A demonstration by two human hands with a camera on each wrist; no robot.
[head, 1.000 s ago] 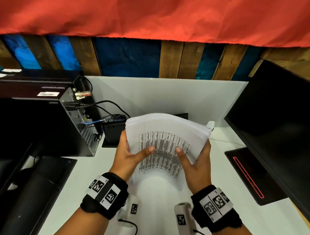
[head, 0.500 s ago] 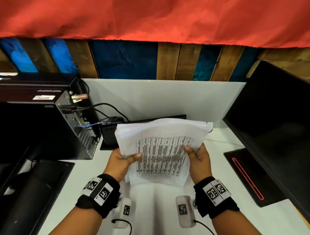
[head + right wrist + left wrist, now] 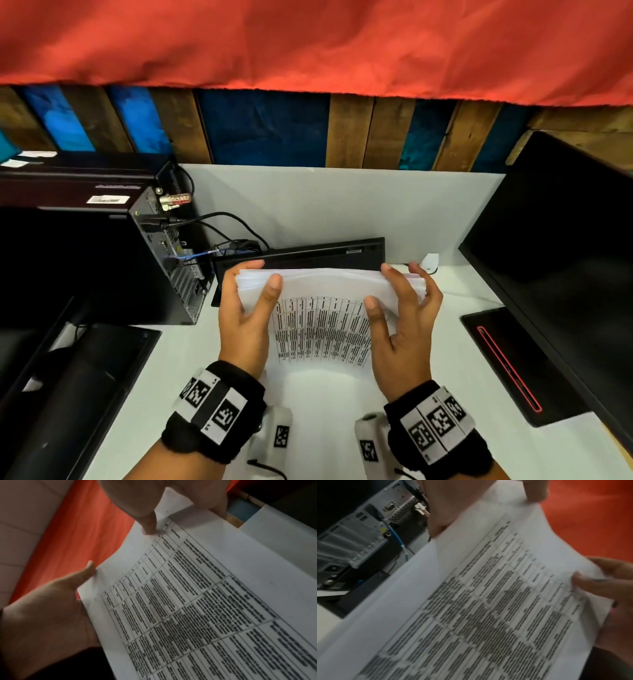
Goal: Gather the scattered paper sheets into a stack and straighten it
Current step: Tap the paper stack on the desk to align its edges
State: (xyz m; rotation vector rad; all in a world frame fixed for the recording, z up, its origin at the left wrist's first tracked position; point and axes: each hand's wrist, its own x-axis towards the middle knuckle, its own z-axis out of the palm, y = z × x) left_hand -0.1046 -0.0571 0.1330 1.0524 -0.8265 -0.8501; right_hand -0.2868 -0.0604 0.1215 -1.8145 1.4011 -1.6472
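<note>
A stack of white paper sheets (image 3: 322, 325) stands on edge over the white table (image 3: 191, 359), its printed table facing me and its lower part bowing toward me. My left hand (image 3: 262, 274) grips the upper left corner, thumb on the front and fingers behind. At the upper right corner my right hand (image 3: 380, 286) holds it with the thumb on the front, the index finger on the top edge and the other fingers behind. Both wrist views are blurred and filled by the printed top sheet (image 3: 488, 601) (image 3: 205, 601), with fingers (image 3: 440, 509) (image 3: 149, 517) at its far edge.
A black computer tower (image 3: 102, 267) with cables (image 3: 222, 222) stands to the left. A black keyboard (image 3: 308, 255) leans on the white partition behind the stack. A black monitor (image 3: 565, 257) and its base (image 3: 513, 359) are on the right. A small white object (image 3: 430, 262) lies beyond my right hand.
The stack has come down from a raised, curled position toward the table. Both hands slid up from its sides to its top corners, and the top edge looks more even.
</note>
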